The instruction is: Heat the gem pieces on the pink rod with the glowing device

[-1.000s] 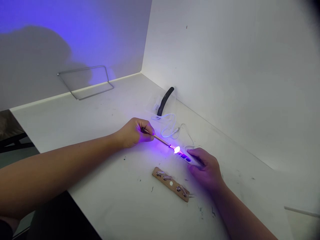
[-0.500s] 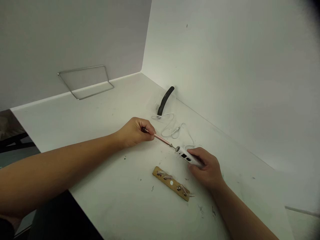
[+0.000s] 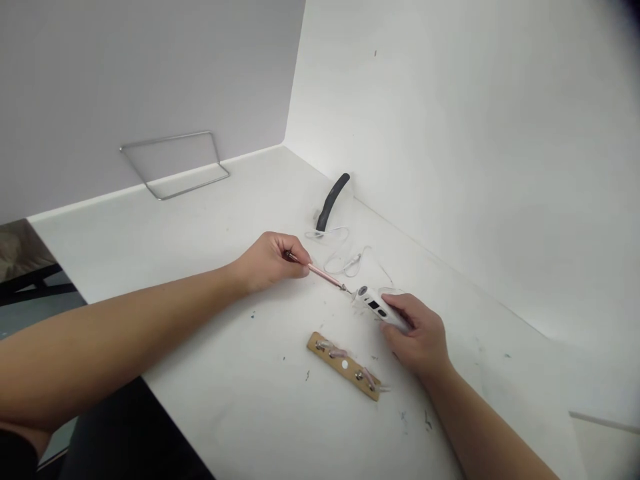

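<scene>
My left hand (image 3: 277, 260) pinches a slender pink metallic rod (image 3: 325, 273) between thumb and fingers. Its thin metal tip points down to the right, close to the round front end of a white handheld device (image 3: 383, 309). Whether tip and device touch, I cannot tell; a small pale clear piece (image 3: 355, 295) shows between them. My right hand (image 3: 417, 333) is wrapped around that device, which has a small dark screen and a dark button. Below both hands lies a flat wooden bar (image 3: 345, 366) with a white dot and several clear, pinkish pieces on metal fittings.
A white cable (image 3: 345, 265) lies loosely curled behind the hands. Farther back stands a curved black handle-like object (image 3: 333, 202). A bent metal wire frame (image 3: 195, 188) leans near the grey wall. Small dark flecks dot the white table (image 3: 240, 407).
The white device has shifted slightly to the right, away from the rod's tip. My left hand and the rod have hardly moved. The picture is brighter now.
</scene>
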A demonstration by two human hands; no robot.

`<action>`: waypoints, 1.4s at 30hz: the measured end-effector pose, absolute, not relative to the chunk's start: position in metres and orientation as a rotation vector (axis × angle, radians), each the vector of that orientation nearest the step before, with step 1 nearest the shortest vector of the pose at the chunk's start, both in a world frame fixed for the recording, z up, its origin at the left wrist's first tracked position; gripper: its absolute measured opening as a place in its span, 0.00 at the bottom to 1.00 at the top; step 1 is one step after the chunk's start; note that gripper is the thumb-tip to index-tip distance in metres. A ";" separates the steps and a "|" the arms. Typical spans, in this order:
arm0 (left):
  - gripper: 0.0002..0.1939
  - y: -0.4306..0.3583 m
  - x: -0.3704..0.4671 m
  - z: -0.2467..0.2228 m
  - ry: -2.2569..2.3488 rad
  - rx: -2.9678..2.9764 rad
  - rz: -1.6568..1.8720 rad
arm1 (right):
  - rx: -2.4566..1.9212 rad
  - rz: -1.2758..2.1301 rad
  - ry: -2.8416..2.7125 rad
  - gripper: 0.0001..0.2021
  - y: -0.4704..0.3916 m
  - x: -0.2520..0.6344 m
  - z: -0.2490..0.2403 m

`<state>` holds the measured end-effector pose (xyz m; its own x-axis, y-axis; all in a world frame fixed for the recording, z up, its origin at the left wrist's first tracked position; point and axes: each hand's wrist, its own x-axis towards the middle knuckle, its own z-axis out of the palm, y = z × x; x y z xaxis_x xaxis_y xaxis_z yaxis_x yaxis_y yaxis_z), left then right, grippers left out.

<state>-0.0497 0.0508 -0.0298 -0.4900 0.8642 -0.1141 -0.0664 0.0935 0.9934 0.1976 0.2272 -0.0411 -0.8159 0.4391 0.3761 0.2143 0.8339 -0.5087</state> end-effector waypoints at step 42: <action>0.07 0.050 -0.026 -0.024 1.339 0.761 1.637 | 0.032 0.547 -2.371 0.15 0.188 0.158 0.002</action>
<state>-0.0256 0.0501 -0.0237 -0.4395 0.8960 -0.0631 -0.2397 -0.0494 0.9696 0.1582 0.1875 0.0019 -0.7593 0.1234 0.6390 -0.1691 0.9107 -0.3769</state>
